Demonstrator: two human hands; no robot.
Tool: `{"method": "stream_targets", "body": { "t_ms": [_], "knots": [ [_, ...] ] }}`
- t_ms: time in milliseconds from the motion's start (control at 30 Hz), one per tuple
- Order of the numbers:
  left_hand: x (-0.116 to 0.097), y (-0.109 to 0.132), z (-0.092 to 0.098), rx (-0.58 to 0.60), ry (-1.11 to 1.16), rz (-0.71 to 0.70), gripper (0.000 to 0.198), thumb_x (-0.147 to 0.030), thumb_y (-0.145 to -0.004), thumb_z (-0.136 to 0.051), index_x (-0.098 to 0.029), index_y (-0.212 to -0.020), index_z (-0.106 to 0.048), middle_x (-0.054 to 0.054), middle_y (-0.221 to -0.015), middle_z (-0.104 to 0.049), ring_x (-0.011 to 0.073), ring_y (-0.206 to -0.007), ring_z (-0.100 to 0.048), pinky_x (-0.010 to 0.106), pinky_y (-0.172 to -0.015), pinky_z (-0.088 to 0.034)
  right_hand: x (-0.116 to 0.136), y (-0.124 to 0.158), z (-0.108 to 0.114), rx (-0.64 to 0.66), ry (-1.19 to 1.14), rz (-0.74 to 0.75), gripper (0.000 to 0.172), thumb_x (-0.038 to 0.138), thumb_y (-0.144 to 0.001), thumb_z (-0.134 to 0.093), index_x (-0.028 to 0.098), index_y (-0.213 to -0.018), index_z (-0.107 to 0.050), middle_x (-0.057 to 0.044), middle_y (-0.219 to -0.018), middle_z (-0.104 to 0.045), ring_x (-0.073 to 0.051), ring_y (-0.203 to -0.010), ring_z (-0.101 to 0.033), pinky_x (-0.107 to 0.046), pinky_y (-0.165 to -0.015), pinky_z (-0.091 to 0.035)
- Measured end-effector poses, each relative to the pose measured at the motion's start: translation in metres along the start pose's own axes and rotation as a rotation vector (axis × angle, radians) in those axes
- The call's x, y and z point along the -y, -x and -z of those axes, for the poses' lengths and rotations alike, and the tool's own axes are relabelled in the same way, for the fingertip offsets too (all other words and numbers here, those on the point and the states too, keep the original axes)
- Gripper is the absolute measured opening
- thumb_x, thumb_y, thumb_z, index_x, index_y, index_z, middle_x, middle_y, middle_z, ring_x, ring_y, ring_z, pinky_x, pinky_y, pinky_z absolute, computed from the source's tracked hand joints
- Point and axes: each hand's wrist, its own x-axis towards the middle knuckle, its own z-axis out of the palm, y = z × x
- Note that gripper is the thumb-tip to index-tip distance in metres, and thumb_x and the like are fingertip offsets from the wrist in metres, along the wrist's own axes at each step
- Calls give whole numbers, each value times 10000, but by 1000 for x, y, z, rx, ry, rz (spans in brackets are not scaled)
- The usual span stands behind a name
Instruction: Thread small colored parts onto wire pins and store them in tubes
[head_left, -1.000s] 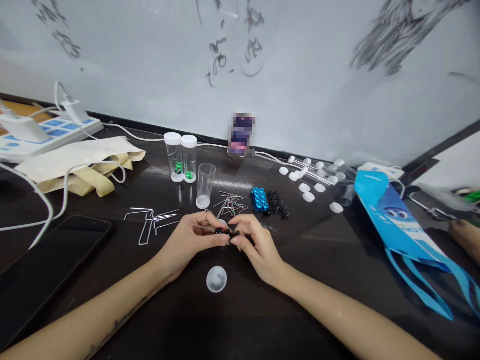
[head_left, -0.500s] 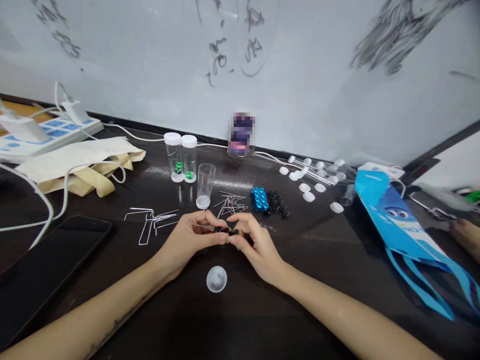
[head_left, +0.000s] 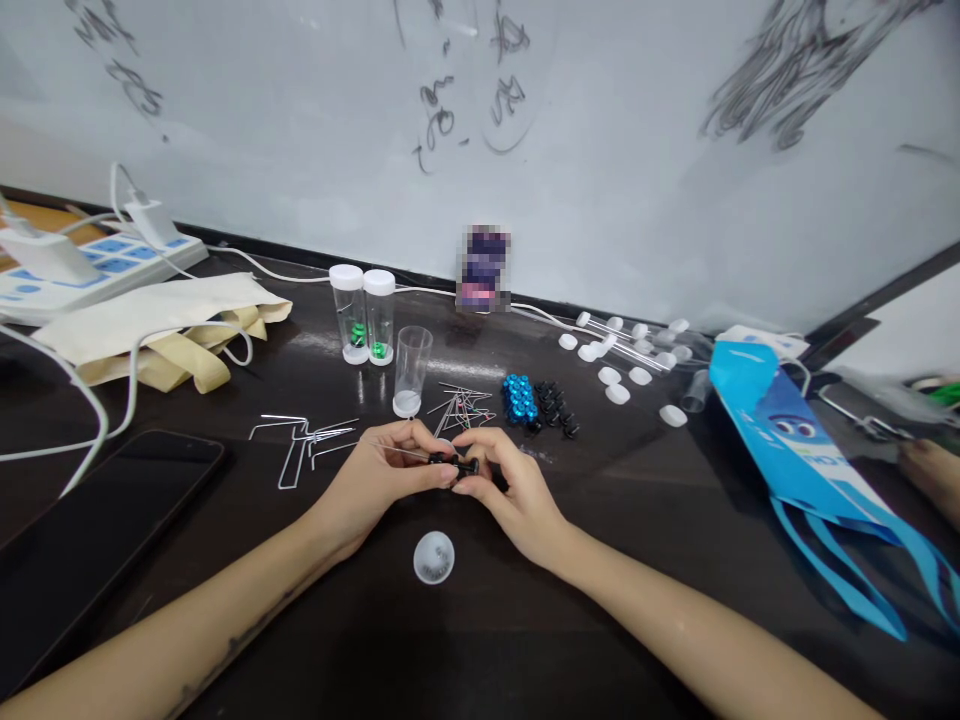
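Observation:
My left hand (head_left: 394,460) pinches a black spool-shaped piece (head_left: 466,467) between thumb and fingers. A thin metal rod (head_left: 405,455) runs leftward from that piece, under the same fingers. Curled round the right end of the piece is my right hand (head_left: 506,480), its thumb just below and its fingertips partly hidden. A small white cap (head_left: 433,557) holding tiny dark bits lies in front of the hands. Beyond them are a heap of thin metal pins (head_left: 461,408), a group of shiny blue pieces (head_left: 519,398) and several black pieces (head_left: 553,405).
An uncapped clear tube (head_left: 412,365) stands beside two capped tubes (head_left: 379,315) with green pieces inside. Bent metal wires (head_left: 300,440) and a black phone (head_left: 112,540) lie left. White caps (head_left: 617,393) are scattered right, near a blue bag (head_left: 795,440). Another person's hand (head_left: 934,465) shows far right.
My right thumb and fingers have parted slightly, so more of the black piece's right end shows. My left hand keeps its hold, and the things on the table stay put.

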Motion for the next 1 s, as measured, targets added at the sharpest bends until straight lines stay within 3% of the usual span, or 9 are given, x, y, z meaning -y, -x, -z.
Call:
{"method": "stream_targets", "body": {
  "t_ms": [133,333,667,800,900,1000],
  "knots": [
    [1,2,-1,13,13,10,198,-162,-641,-822,-169,-752,-659,-2,-842,-730,114,-767,-657,219,-735,-501,0,1,1,85,-48,-7,242,313,-1003,-365,215,-1206,-453,65,-598,-437,-120,-540,-426,-238,-573,-355],
    [2,2,1,-4,12,13,191,-174,-659,-813,-172,-774,-660,16,-875,-736,123,-789,-664,225,-740,-503,1,0,0,-1,20,7,285,325,-911,-572,236,-1167,-482,45,-691,-462,-134,-628,-444,-242,-605,-361],
    [-1,2,-4,2,-8,10,197,-153,-623,-828,-167,-737,-667,3,-826,-725,126,-748,-664,240,-728,-512,2,3,1,89,-57,-52,297,372,-1020,-287,203,-1202,-450,77,-549,-379,-110,-486,-387,-237,-526,-320],
    [0,2,-2,-10,3,11,188,-163,-634,-823,-174,-744,-672,0,-826,-727,120,-752,-659,223,-721,-502,3,3,0,18,57,20,243,336,-970,-460,215,-1181,-469,46,-656,-459,-125,-580,-442,-247,-583,-361],
    [2,1,-1,-18,29,13,176,-172,-644,-819,-173,-745,-674,5,-844,-724,125,-779,-657,222,-723,-495,1,2,-1,-71,81,91,299,314,-906,-587,227,-1169,-475,12,-787,-507,-139,-676,-490,-257,-644,-406],
    [1,1,-1,-10,40,11,180,-167,-640,-821,-169,-749,-678,9,-848,-721,132,-791,-656,235,-744,-497,-1,2,-1,-75,41,101,300,337,-906,-586,235,-1162,-467,26,-749,-498,-139,-662,-493,-257,-649,-411]
  ]
}}
